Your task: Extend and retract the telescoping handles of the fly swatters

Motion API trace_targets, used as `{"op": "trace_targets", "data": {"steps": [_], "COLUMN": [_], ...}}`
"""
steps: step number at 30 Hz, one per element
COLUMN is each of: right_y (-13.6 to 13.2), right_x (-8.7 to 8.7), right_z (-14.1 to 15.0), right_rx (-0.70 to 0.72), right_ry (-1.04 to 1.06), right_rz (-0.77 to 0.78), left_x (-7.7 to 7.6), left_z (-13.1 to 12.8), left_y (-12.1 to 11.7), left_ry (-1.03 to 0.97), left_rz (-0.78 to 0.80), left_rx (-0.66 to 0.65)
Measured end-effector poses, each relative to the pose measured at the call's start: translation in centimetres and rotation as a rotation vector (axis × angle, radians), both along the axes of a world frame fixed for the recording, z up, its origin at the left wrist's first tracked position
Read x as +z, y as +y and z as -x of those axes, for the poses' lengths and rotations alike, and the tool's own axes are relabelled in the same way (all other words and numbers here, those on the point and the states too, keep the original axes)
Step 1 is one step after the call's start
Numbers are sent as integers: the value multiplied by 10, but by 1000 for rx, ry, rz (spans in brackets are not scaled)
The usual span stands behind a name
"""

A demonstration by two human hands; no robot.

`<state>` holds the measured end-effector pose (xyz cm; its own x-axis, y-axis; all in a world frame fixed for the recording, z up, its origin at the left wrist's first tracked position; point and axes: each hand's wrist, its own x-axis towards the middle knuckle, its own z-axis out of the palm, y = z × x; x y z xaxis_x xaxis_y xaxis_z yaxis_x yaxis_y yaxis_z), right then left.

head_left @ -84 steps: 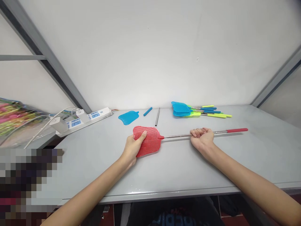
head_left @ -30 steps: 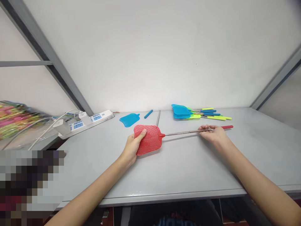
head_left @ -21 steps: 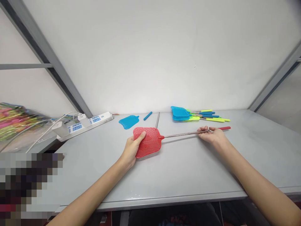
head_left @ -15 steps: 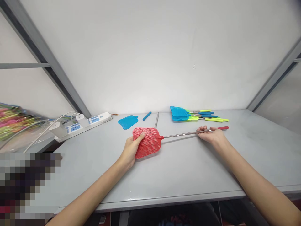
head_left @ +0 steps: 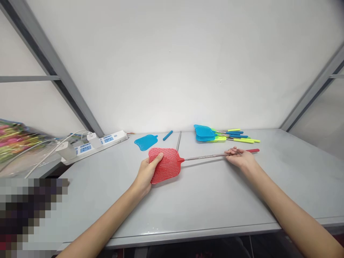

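A red fly swatter (head_left: 167, 165) lies across the middle of the grey table (head_left: 204, 200), its metal rod running right to a red grip end. My left hand (head_left: 146, 172) clasps the red mesh head, thumb on top. My right hand (head_left: 239, 157) pinches the rod close to the red grip, fingers closed round it. Behind the swatter lie a loose blue swatter head (head_left: 145, 142), a small blue grip sleeve (head_left: 167, 135) and a bare metal rod (head_left: 178, 141).
A pile of blue and green swatters (head_left: 215, 133) with yellow and blue handles lies at the back right. A white power strip (head_left: 94, 142) with plugs and cables sits at the back left. Colourful packaged goods (head_left: 13, 139) are at the far left.
My right hand slid from the middle of the rod to its end near the red grip and shifted from a fist to a pinch. The rod looks shorter. My left hand kept its hold.
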<state>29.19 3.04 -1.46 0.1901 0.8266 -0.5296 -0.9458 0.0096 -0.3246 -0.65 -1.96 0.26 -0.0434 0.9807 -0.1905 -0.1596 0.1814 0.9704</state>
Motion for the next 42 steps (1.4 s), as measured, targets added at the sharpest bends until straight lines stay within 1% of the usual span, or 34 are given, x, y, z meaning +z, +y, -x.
{"op": "trace_targets", "data": {"steps": [4, 8, 16, 25, 34, 42], "right_y": [0, 0, 0, 0, -1, -2], "right_x": [-1, 0, 0, 2, -2, -1], "right_z": [3, 2, 2, 2, 5, 5], "right_rx": [12, 16, 28, 15, 3, 0], "right_ry": [-12, -31, -56, -55, -66, -92], "right_rz": [4, 2, -5, -13, -13, -23], "left_x": [-1, -1, 4, -7, 5, 2], "left_z": [2, 2, 1, 6, 1, 1], "left_y": [2, 2, 0, 5, 0, 1], "left_ry": [23, 14, 29, 14, 34, 21], "left_rz": [14, 4, 10, 8, 52, 47], "left_rx": [39, 29, 22, 24, 20, 23]}}
